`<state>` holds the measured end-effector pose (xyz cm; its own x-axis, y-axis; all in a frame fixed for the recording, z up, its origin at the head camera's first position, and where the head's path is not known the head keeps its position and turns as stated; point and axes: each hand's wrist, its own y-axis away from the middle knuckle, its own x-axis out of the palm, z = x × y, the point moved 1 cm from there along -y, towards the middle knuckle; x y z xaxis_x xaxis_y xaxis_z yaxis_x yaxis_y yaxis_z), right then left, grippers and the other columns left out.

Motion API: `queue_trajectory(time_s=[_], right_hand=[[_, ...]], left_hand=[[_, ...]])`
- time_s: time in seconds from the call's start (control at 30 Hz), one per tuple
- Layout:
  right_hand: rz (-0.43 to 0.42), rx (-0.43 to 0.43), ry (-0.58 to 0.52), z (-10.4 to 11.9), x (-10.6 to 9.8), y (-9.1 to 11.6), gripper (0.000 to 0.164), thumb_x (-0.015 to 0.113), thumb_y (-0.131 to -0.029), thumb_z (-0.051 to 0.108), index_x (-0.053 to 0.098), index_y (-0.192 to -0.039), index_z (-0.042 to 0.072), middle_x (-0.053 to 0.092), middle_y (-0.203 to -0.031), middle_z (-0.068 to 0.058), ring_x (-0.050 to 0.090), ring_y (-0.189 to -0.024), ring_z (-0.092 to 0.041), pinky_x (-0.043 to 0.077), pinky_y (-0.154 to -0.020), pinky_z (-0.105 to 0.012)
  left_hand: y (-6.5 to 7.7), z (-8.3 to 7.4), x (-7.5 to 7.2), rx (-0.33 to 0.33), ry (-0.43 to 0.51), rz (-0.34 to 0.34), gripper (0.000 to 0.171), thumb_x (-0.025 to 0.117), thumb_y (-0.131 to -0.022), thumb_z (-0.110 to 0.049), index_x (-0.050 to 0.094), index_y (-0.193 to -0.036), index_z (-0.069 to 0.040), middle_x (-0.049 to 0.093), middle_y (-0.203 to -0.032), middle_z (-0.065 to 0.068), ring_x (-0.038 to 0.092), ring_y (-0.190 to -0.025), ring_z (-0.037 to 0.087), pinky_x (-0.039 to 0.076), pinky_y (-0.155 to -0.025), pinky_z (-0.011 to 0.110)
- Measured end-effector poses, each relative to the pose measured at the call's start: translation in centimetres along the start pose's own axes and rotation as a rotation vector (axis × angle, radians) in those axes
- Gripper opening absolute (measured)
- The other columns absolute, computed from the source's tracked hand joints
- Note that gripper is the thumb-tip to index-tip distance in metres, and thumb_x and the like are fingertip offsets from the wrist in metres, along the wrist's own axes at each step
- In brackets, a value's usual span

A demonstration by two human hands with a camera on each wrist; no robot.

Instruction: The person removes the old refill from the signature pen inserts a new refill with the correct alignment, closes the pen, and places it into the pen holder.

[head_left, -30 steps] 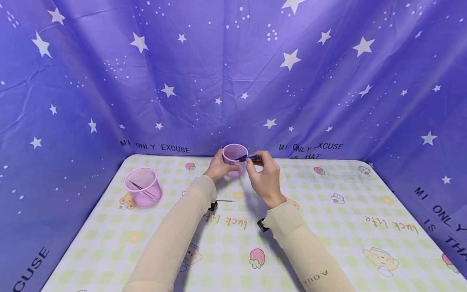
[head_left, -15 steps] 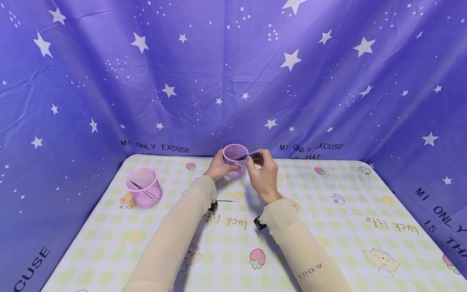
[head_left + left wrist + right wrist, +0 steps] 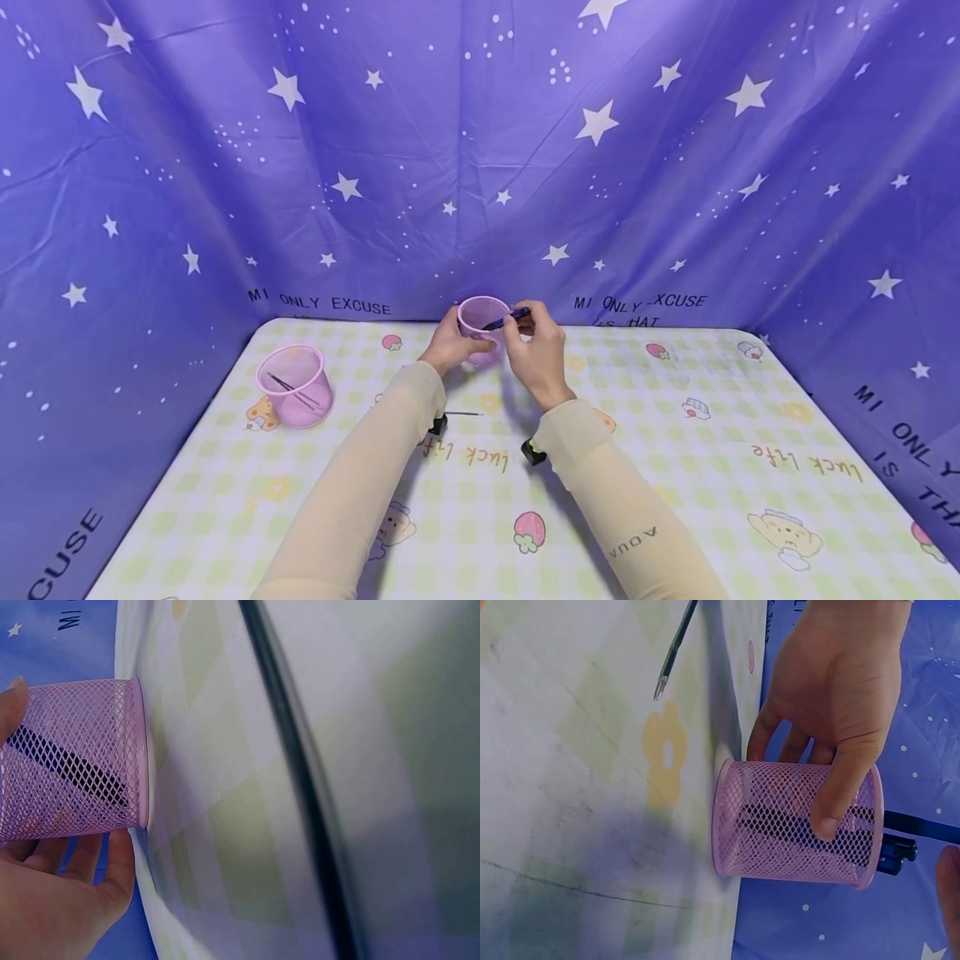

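My left hand [image 3: 450, 344] grips a pink mesh pen cup [image 3: 489, 357] at the back of the table, thumb across its near side. The cup stands upright. My right hand [image 3: 542, 357] pinches a dark blue pen [image 3: 516, 316] at the cup's mouth. In the right wrist view that pen [image 3: 922, 827] slants into the cup, and black pen ends [image 3: 896, 853] stick out beside it. Only a fingertip [image 3: 950, 892] of the right hand shows there. A thin dark pen refill [image 3: 463, 412] lies on the table near the left wrist.
A second pink mesh cup [image 3: 306, 408] stands at the left with thin dark refills [image 3: 292, 389] inside. The table wears a green checked cloth [image 3: 697, 467]. A purple starry curtain [image 3: 465, 167] hangs right behind the table.
My right hand has shifted slightly left and away from me, with the pen more tilted over the cup's mouth. The left hand and the cup have stayed in place.
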<state>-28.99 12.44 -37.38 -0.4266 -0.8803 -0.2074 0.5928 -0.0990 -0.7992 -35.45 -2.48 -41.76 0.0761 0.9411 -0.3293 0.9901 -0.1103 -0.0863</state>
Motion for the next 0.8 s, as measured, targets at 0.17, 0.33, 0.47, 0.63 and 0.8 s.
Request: queue_trajectory(time_s=[0.17, 0.33, 0.47, 0.63, 0.8], right_hand=[[0.019, 0.086, 0.023, -0.1, 0.1, 0.0, 0.009, 0.064, -0.084, 0.003, 0.064, -0.093, -0.001, 0.066, -0.084, -0.012, 0.066, -0.073, -0.022, 0.055, -0.068, -0.029], [0.048, 0.149, 0.027, -0.3, 0.3, 0.0, 0.011, 0.066, -0.083, 0.002, 0.067, -0.092, -0.003, 0.063, -0.086, -0.012, 0.065, -0.072, -0.022, 0.054, -0.065, -0.029], [0.062, 0.156, 0.029, -0.6, 0.5, 0.1, 0.013, 0.066, -0.082, 0.001, 0.067, -0.094, -0.004, 0.061, -0.085, -0.012, 0.064, -0.07, -0.021, 0.053, -0.064, -0.027], [0.064, 0.18, 0.032, -0.9, 0.8, 0.3, 0.013, 0.066, -0.082, 0.0, 0.066, -0.095, -0.002, 0.062, -0.084, -0.011, 0.064, -0.069, -0.02, 0.053, -0.063, -0.026], [0.066, 0.18, 0.036, -0.9, 1.1, 0.5, 0.017, 0.065, -0.081, 0.001, 0.063, -0.098, -0.001, 0.064, -0.081, -0.011, 0.064, -0.069, -0.02, 0.053, -0.063, -0.028]], left_hand=[[0.0, 0.1, 0.0, -0.005, 0.004, 0.001, 0.085, 0.088, -0.064, -0.012, 0.042, -0.135, -0.005, 0.055, -0.126, 0.012, 0.051, -0.118, 0.026, 0.037, -0.104, 0.036], [-0.1, 0.1, 0.0, -0.005, -0.004, 0.0, 0.085, 0.087, -0.064, -0.011, 0.042, -0.135, -0.004, 0.055, -0.127, 0.012, 0.051, -0.118, 0.026, 0.037, -0.104, 0.035], [-0.1, 0.1, 0.1, -0.001, -0.005, -0.004, 0.085, 0.087, -0.064, -0.012, 0.041, -0.136, -0.004, 0.055, -0.127, 0.012, 0.051, -0.119, 0.026, 0.037, -0.104, 0.035], [0.0, 0.1, 0.1, 0.01, -0.001, -0.002, 0.085, 0.087, -0.065, -0.01, 0.041, -0.136, -0.003, 0.055, -0.127, 0.013, 0.051, -0.119, 0.027, 0.037, -0.104, 0.035], [0.0, 0.0, 0.1, 0.015, -0.008, -0.004, 0.084, 0.086, -0.065, -0.009, 0.042, -0.135, -0.002, 0.055, -0.127, 0.014, 0.051, -0.118, 0.027, 0.037, -0.104, 0.035]])
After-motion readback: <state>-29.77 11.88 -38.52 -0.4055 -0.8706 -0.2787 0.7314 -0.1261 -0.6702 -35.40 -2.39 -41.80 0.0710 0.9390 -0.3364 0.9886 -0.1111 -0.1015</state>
